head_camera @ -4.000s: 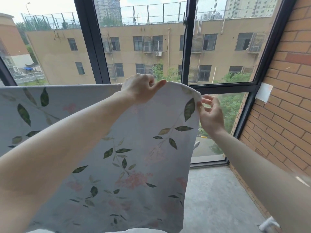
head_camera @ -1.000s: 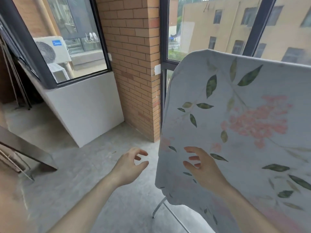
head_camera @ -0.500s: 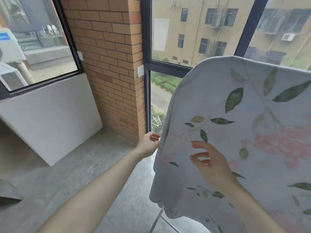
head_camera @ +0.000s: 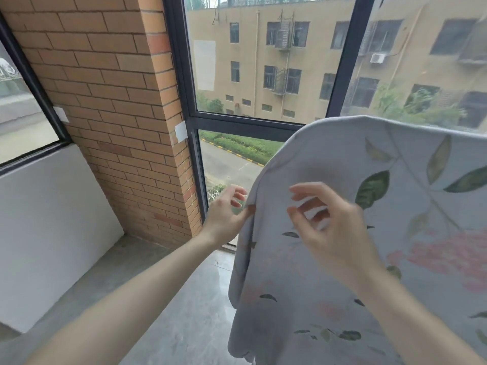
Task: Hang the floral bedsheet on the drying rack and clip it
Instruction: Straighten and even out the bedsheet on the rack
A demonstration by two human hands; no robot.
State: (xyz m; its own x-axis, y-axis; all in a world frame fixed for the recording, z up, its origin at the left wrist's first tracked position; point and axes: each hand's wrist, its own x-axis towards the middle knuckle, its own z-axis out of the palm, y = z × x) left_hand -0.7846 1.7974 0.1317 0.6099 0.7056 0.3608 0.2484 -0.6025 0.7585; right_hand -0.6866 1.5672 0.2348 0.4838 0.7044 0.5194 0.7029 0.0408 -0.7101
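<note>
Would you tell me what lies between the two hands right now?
In the head view, only the floral bedsheet's hanging side edge lies between left hand and right hand.

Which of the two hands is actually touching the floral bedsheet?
The left hand: its fingertips pinch the pale floral bedsheet's left edge. The right hand hovers before the cloth, fingers loosely curled, gripping nothing.
</note>
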